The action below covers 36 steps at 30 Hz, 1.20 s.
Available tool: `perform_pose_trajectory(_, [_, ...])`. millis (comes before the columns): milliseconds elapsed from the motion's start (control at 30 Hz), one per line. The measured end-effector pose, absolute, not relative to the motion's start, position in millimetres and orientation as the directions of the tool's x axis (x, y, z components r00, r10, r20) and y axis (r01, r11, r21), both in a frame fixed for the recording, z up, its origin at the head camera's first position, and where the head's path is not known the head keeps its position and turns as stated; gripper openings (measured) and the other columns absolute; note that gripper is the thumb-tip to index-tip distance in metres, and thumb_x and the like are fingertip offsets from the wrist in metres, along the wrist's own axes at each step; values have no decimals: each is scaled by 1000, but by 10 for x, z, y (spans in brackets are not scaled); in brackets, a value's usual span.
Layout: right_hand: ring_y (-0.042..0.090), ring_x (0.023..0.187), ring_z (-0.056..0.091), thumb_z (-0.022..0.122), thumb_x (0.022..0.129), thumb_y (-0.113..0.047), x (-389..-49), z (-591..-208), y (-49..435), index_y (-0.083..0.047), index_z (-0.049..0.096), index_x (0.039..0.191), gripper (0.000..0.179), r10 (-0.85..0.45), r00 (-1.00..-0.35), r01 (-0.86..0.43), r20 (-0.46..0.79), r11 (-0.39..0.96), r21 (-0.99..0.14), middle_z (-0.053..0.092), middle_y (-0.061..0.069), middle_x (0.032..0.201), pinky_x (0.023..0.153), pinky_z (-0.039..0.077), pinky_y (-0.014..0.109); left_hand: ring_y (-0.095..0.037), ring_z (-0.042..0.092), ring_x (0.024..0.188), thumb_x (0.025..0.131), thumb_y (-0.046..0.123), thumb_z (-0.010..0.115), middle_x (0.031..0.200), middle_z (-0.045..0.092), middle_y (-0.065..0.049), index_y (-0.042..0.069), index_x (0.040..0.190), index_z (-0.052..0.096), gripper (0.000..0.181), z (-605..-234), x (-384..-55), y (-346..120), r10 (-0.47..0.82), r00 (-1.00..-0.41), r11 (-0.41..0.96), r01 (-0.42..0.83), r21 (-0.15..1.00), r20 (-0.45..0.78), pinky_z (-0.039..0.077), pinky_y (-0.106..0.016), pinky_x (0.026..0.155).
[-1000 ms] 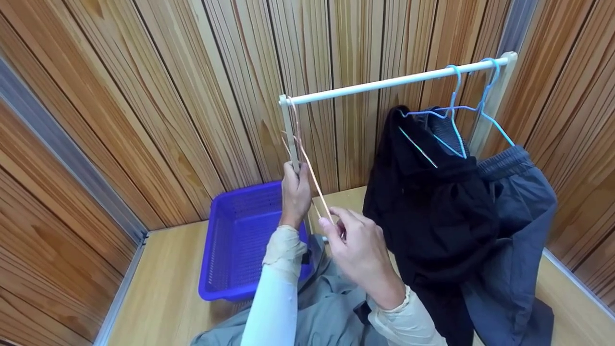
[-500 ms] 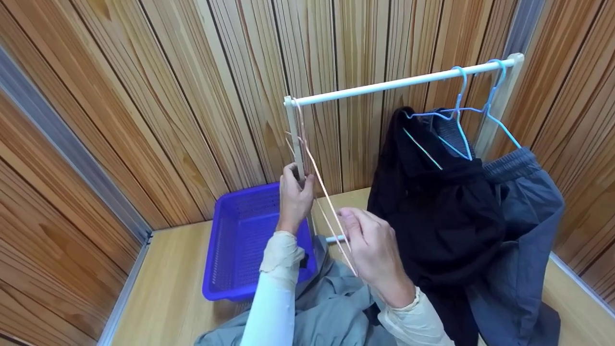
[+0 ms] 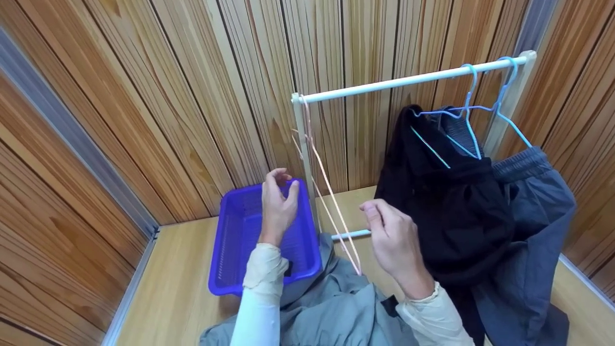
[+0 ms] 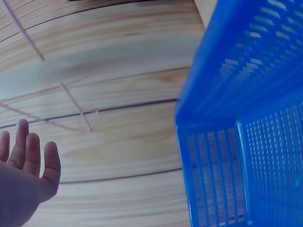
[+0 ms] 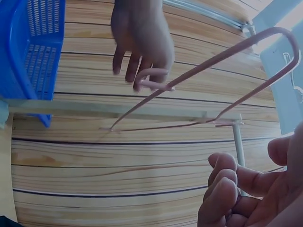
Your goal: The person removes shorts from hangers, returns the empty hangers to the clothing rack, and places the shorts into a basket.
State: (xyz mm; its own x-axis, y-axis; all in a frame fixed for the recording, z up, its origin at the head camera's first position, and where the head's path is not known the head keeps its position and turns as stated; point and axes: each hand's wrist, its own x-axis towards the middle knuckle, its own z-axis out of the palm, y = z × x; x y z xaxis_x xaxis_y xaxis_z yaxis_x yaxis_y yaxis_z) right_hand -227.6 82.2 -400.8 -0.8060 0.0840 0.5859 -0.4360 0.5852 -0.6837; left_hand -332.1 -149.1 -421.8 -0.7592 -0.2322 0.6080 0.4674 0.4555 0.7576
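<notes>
the pink hanger (image 5: 222,57) hung from the white bar (image 3: 384,85), at its nine o'clock end. the left hand (image 3: 278,204) was at nine o'clock from the hanger, near the purple basket (image 3: 222,247). its fingers were a bit bent and held nothing. the right hand (image 3: 396,235) was at four o'clock, near the hanger but not touching. its fingers were loosely curled and held nothing too. the black clothes (image 3: 447,226) hung at three o'clock, with blue-gray pants (image 3: 543,206) just past them. gray cloth (image 3: 336,310) lay at six o'clock. i could not tell if the hanger touched it.
</notes>
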Motion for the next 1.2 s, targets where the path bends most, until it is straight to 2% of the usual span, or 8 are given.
perform_pose_trajectory(200, [12,67,58,54,111,-19,-2308,-4108,870,-11,78,101,27,91,-791,-447,605,589,-674,65,-1,70,68,45,29,-38,64,113,96,8,67,112,70,-20,-2,128,58,34,-4292,-3134,-1678,-273,-721,508,454,732,637,48,-50,105])
perform_pose_trajectory(433, [9,66,53,49,112,-18,-2333,-4341,909,-13,77,99,31,107,-832,-389,545,587,-710,65,2,71,68,43,28,-35,64,109,95,4,69,108,71,-19,-3,123,61,30,-4528,-2834,-1946,-344,-662,577,411,706,666,48,-49,103])
perform_pose_trajectory(533, [10,66,54,50,112,-17,-2356,-4483,916,-12,76,97,30,99,-845,-370,525,600,-709,64,2,70,68,44,29,-35,63,107,94,1,69,106,71,-20,-4,122,62,29,-4646,-2693,-2096,-369,-653,606,370,704,661,49,-47,102])
perform_pose_trajectory(633, [13,66,55,52,111,-17,-2403,-4651,907,-11,73,93,28,71,-850,-364,521,635,-681,62,0,69,66,44,31,-36,64,107,94,-3,68,107,69,-22,-6,122,61,29,-4743,-2549,-2256,-385,-665,616,331,715,640,50,-48,102])
perform_pose_trajectory(767, [20,71,61,60,107,-16,-2476,-4881,868,-10,72,92,20,-16,-828,-415,560,689,-594,65,1,75,65,47,37,-37,62,113,97,-3,64,114,67,-23,-6,124,60,27,-4838,-2371,-2444,-404,-722,616,240,750,563,49,-50,103])
perform_pose_trajectory(933, [20,87,65,72,100,-18,-2499,-5133,797,-15,77,101,6,-184,-784,-543,592,665,-513,71,2,92,77,53,39,-40,56,120,100,2,62,125,64,-23,-3,128,60,28,-4927,-2194,-2613,-430,-784,636,89,766,447,45,-54,106])
perform_pose_trajectory(1033, [17,97,67,77,97,-23,-2467,-5245,746,-18,77,110,14,-286,-750,-627,597,595,-503,71,2,103,85,57,38,-40,50,125,102,8,61,135,60,-23,0,132,59,30,-4980,-2118,-2679,-450,-814,642,-10,766,367,43,-57,109])
perform_pose_trajectory(1200, [15,112,62,79,93,-33,-2394,-5395,656,-26,73,125,33,-486,-612,-775,623,525,-352,64,0,120,92,55,39,-42,41,136,102,12,60,150,49,-23,1,137,56,36,-5068,-2047,-2763,-477,-834,645,-120,754,275,38,-62,115])
